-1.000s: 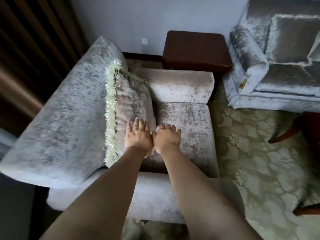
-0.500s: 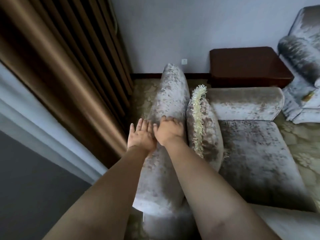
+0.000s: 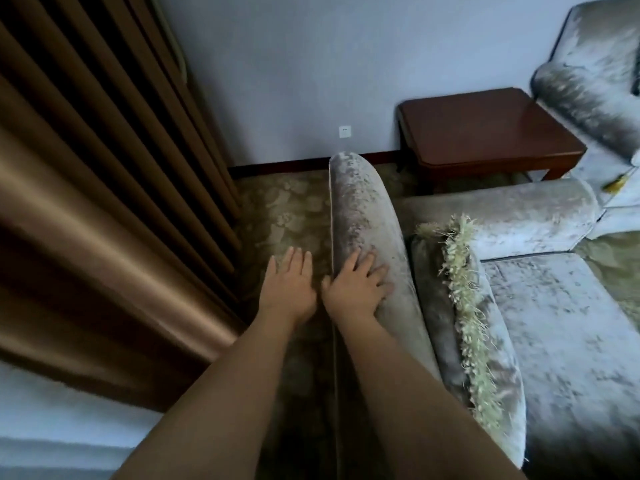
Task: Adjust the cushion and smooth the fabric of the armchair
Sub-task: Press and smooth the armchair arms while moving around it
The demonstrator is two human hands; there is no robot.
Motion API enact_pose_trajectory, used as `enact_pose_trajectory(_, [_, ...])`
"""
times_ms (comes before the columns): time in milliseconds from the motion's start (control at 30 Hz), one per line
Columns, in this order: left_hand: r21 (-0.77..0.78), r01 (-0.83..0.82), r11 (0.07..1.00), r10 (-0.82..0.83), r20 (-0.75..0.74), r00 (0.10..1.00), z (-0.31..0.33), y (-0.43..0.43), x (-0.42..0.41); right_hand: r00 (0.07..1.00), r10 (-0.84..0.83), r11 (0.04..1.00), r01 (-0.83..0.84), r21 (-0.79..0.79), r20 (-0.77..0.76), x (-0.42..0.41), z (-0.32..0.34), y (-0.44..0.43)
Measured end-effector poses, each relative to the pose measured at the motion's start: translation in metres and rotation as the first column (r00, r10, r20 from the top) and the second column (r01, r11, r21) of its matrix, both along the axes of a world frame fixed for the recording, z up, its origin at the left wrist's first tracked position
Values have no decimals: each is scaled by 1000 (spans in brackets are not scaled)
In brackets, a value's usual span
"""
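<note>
The grey velvet armchair (image 3: 360, 209) fills the right half of the head view, seen from behind its backrest. A fringed cushion (image 3: 485, 344) stands upright on the seat (image 3: 568, 334), leaning against the front of the backrest. My right hand (image 3: 356, 285) lies flat with spread fingers on the top of the backrest. My left hand (image 3: 289, 285) is flat with straight fingers just beyond the piped back edge, against the shadowed rear face of the backrest. Neither hand holds anything.
Brown curtains (image 3: 104, 188) hang close on the left. A dark wooden side table (image 3: 485, 129) stands against the wall beyond the far armrest (image 3: 502, 220). A second grey sofa (image 3: 595, 98) is at the far right. Patterned carpet (image 3: 284, 209) lies behind the chair.
Both hands left the cushion and seat and went up to the backrest. Since half a second ago my left hand slid off the top onto the rear side and the right hand's fingers spread.
</note>
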State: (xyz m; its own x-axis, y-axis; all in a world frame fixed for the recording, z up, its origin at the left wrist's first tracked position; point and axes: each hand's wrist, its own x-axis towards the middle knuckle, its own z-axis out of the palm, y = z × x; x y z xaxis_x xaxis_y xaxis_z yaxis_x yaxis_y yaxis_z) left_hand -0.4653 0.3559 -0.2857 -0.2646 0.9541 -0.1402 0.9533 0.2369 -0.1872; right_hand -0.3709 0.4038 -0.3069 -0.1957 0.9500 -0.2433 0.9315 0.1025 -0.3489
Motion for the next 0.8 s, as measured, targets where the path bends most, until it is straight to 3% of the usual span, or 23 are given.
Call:
enact_pose_trajectory(67, [48,61,997,-62,8,998,-3,26,-13,997,-5,999,1,47,83,-4,-12,0])
enact_pose_trajectory(167, [145,274,951,-288,86,954,-11,73,-21,992,-80,991,69,114,95,-10,-21,3])
enact_pose_trajectory(233, [100,504,858,-512,94,854,-16,99,-21,987,-144,982,134,130,72,-10,-23,2])
enact_pose_trajectory(333, [16,767,642,-767,31,641,-23,131,-29,970,-227,966,212,150,89,-11,-26,1])
enact_pose_trajectory(533, [94,947,308,-951,13,308,-12,162,-33,908,-378,926,369,83,180,-20,-20,4])
enact_pose_trajectory(800, [-14,993,120,-985,120,121,-20,200,-20,884,-450,891,436,123,126,-21,-20,5])
